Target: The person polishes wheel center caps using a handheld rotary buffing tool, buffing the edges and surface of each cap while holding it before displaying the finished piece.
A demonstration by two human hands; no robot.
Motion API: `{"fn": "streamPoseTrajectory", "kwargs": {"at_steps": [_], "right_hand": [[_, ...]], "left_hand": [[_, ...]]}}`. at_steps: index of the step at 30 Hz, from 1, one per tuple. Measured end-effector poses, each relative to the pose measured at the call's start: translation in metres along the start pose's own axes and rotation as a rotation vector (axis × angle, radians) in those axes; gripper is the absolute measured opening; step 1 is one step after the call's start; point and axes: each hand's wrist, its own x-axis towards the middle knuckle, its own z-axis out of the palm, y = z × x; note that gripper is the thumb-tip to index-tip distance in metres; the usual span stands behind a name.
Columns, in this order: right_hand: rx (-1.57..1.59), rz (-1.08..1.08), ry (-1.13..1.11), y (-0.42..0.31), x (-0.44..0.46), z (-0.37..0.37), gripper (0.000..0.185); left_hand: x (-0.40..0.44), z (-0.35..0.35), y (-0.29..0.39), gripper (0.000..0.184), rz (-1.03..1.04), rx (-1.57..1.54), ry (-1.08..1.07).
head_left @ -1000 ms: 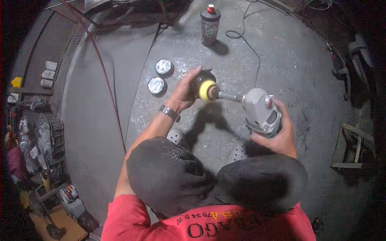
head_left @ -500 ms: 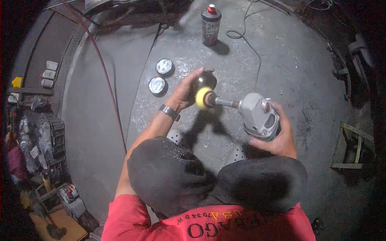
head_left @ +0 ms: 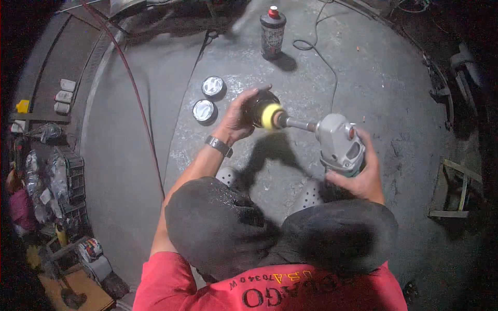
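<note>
My left hand [head_left: 238, 120] is wrapped round a dark, glossy round part [head_left: 256, 107], with the fingers on its far side partly hidden. A yellow foam pad [head_left: 271, 116] touches the part's right side and looks blurred. The pad sits on a metal shaft [head_left: 302, 123] of a grey power tool [head_left: 337, 141]. My right hand [head_left: 364, 174] grips the body of that tool from the right. Two round pieces with silvery tops, an upper one [head_left: 213, 87] and a lower one [head_left: 204, 111], lie on the floor left of my left hand.
A dark bottle with a red cap [head_left: 272, 34] stands on the floor [head_left: 290, 78] ahead. A thin cable [head_left: 328, 66] runs behind the tool, and a red hose [head_left: 136, 92] crosses at left. Racks with wrapped items [head_left: 50, 176] line the left; a frame [head_left: 459, 189] is at right.
The tool and its yellow pad moved left across the dark part, then back to the right. My left hand still holds the part in nearly the same place.
</note>
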Motion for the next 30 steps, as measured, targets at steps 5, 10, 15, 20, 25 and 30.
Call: {"fn": "streamPoseTrajectory", "kwargs": {"at_steps": [5, 10, 15, 20, 25, 30], "right_hand": [[-0.211, -0.043, -0.067, -0.005, -0.003, -0.003, 0.105], [-0.034, 0.014, -0.001, -0.005, 0.002, 0.001, 0.104], [-0.112, -0.049, -0.045, 0.0, 0.001, -0.001, 0.103], [-0.001, 0.024, -0.003, -0.004, 0.002, 0.003, 0.103], [-0.041, -0.029, -0.017, 0.005, 0.001, -0.001, 0.102], [0.105, 0.02, 0.004, 0.0, 0.003, 0.003, 0.104]], "left_hand": [[0.003, 0.001, 0.0, 0.051, 0.014, -0.018, -0.031], [0.0, 0.001, 0.0, 0.045, -0.04, 0.004, 0.061], [0.004, -0.002, -0.001, 0.04, -0.04, -0.013, -0.004], [0.009, -0.008, -0.008, 0.044, -0.013, 0.072, 0.038], [0.009, -0.003, -0.005, 0.041, -0.018, 0.041, 0.013], [0.007, -0.003, -0.006, 0.042, 0.017, 0.036, 0.022]]}}
